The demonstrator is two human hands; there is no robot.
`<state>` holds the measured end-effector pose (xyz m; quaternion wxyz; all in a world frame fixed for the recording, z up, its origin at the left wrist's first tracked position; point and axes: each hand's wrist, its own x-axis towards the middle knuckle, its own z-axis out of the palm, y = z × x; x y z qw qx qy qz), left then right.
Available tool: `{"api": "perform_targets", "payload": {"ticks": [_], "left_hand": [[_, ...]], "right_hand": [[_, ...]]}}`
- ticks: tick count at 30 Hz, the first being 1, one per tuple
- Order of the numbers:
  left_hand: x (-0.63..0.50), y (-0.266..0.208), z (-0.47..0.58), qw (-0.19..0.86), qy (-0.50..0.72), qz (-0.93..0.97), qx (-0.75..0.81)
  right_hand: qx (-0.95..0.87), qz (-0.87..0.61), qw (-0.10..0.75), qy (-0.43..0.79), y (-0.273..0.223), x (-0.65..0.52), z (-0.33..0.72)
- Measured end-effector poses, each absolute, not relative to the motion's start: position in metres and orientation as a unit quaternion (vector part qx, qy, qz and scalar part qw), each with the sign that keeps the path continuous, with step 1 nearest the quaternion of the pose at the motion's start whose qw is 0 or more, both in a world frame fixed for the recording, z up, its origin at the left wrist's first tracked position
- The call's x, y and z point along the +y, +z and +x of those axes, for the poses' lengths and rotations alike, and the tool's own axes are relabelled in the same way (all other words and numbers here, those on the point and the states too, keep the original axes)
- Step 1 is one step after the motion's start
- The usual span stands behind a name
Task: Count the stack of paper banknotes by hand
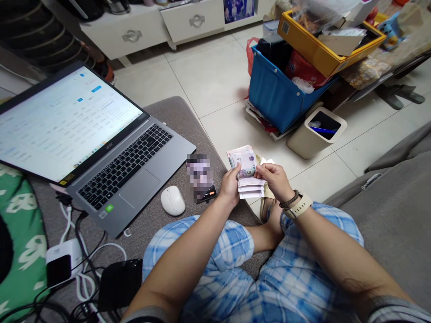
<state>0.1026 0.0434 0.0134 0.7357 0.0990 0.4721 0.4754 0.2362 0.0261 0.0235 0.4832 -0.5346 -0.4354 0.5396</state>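
Note:
A stack of banknotes (252,187) is held in front of my crossed legs, its notes bent over and fanned in layers. My left hand (230,185) is closed around the left side of the stack, the thumb lying on top. With thumb and fingers pinched, my right hand (274,179) grips the right edge of a purple banknote (246,165) marked with a 5. A beige watch (299,206) and a dark bracelet are on my right wrist. Parts of the stack's far side are hidden by my fingers.
Left of my hands are a phone (201,178), a white mouse (173,200) and an open laptop (134,166) on the grey sofa. Cables and a white adapter (63,258) lie at lower left. Beyond stand a blue bin (274,94), a yellow box (310,51) and a beige trash can (303,137).

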Motion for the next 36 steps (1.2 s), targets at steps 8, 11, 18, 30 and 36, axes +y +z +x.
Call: {"api": "perform_targets", "payload": {"ticks": [8, 11, 18, 30, 36], "left_hand": [[0.04, 0.013, 0.101, 0.733, 0.466, 0.114, 0.481], [0.039, 0.014, 0.102, 0.739, 0.466, 0.12, 0.471], [0.038, 0.012, 0.102, 0.75, 0.463, 0.12, 0.457], [0.041, 0.005, 0.102, 0.745, 0.487, 0.088, 0.448], [0.041, 0.001, 0.103, 0.745, 0.49, 0.087, 0.444]], "right_hand": [[-0.389, -0.573, 0.514, 0.507, 0.018, 0.027, 0.237], [-0.35, -0.585, 0.531, 0.504, 0.012, 0.029, 0.239], [-0.388, -0.581, 0.509, 0.503, 0.006, 0.03, 0.242], [-0.368, -0.56, 0.526, 0.523, 0.02, 0.029, 0.237], [-0.371, -0.555, 0.528, 0.525, 0.018, 0.03, 0.238]]}}
